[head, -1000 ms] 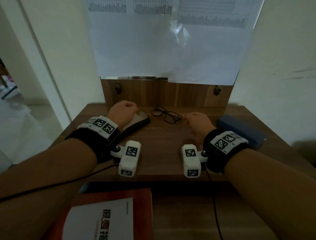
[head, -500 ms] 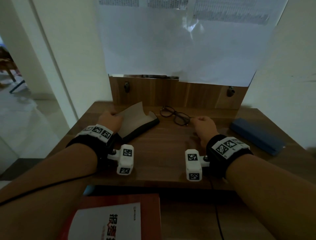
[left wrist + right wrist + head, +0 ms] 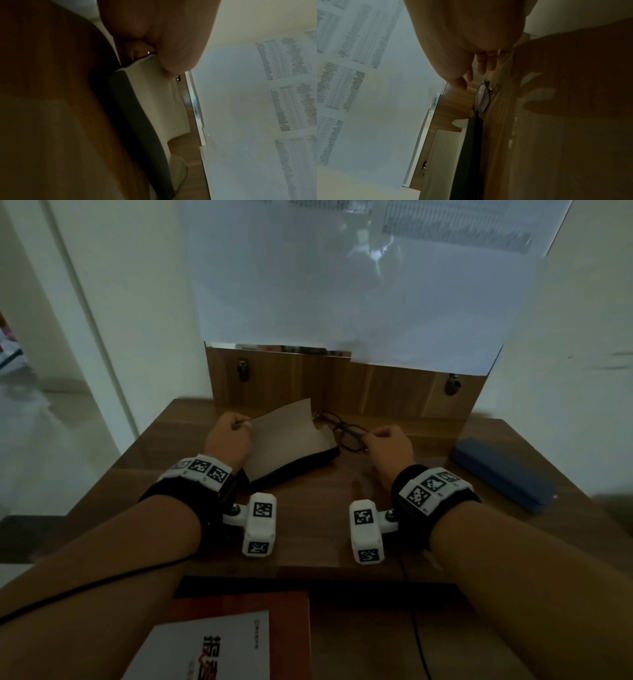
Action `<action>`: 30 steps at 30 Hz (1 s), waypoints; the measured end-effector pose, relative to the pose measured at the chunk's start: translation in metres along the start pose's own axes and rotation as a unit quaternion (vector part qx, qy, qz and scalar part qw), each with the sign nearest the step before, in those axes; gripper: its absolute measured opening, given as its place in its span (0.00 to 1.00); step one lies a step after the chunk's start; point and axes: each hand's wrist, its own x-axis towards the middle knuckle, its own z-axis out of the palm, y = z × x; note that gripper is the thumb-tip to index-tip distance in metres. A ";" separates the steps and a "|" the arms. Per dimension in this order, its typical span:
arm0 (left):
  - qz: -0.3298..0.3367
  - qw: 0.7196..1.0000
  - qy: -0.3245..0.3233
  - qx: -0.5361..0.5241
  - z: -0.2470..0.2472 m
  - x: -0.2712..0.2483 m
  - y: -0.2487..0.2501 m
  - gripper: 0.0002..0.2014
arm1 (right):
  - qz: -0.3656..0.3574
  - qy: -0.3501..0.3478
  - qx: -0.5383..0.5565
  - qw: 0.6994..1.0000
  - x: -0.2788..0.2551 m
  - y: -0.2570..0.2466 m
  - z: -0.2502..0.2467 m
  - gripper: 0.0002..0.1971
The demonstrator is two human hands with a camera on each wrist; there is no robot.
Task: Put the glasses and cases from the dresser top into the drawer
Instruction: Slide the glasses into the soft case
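Note:
A black glasses case (image 3: 297, 468) lies on the dresser top (image 3: 308, 508), left of centre. My left hand (image 3: 241, 424) pinches its flap (image 3: 287, 436) and holds it raised, so the beige lining shows; the left wrist view shows thumb and finger on the flap (image 3: 154, 86) above the dark case body (image 3: 137, 121). Black-framed glasses (image 3: 339, 428) lie just right of the flap. My right hand (image 3: 371, 436) is curled at their right end, pinching the temple. In the right wrist view the glasses (image 3: 482, 98) sit just beyond my fingertips (image 3: 482, 67). A blue case (image 3: 501, 474) lies closed at the right.
A wooden back panel (image 3: 342, 385) with two knobs stands behind the dresser top, paper sheets (image 3: 342, 285) hanging above it. Below the front edge the drawer (image 3: 359, 628) is open, with a red and white book (image 3: 222, 642) in its left part.
My left hand has lifted the black case's flap from shut to standing open. My right hand has stayed at the right end of the glasses.

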 end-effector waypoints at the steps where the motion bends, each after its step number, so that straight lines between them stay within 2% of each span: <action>1: 0.001 1.000 -0.005 -0.010 0.002 0.000 -0.001 0.12 | -0.012 0.003 -0.014 1.000 0.002 -0.002 0.000 0.05; 5: -0.023 0.999 0.004 -0.045 0.003 0.005 -0.010 0.09 | -0.053 0.007 -0.068 0.996 0.011 -0.013 0.001 0.05; 9: -0.037 0.998 -0.005 -0.043 0.004 0.010 -0.011 0.15 | -0.082 -0.019 -0.094 0.992 0.020 -0.021 0.010 0.06; 15: -0.046 0.999 -0.021 -0.016 0.003 0.013 -0.011 0.21 | -0.075 -0.069 -0.127 0.987 0.038 -0.029 0.028 0.12; 21: -0.045 0.999 -0.015 -0.015 0.005 0.013 -0.010 0.18 | -0.074 -0.077 -0.162 0.981 0.052 -0.029 0.035 0.11; 26: -0.046 0.999 -0.019 -0.016 0.004 0.012 -0.010 0.19 | -0.092 -0.108 -0.192 0.971 0.055 -0.034 0.040 0.20; 30: -0.044 0.998 -0.027 -0.028 0.003 0.011 -0.009 0.17 | -0.090 -0.111 -0.231 0.962 0.052 -0.036 0.038 0.14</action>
